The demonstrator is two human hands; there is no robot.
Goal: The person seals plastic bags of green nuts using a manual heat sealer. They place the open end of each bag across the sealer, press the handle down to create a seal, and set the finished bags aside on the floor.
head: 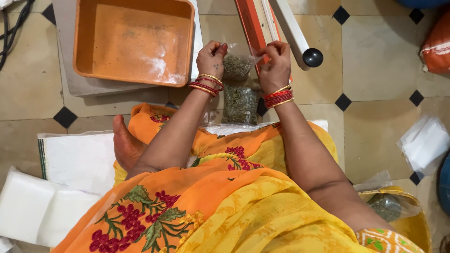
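Holding a small clear pouch [238, 65] of green dried herb by its top edge, both hands pinching it. Left hand [212, 57] has the top-left corner, fingers [219, 47] closed tight on the plastic; right hand [276, 63] has the top-right corner, fingers [271, 48] closed on it too. Pouch hangs btwn the two hands, just above the floor tiles, herb settled in lower part. Second filled pouch [240, 105] lies flat on the floor right below it, btwn the wrists, apart from the held one. Orange heat sealer [255, 23] w/ white arm and black knob sits just behind right hand. Orange tray [133, 41] on grey board to the left, well apart from left hand. White bags [424, 143] far right on floor.
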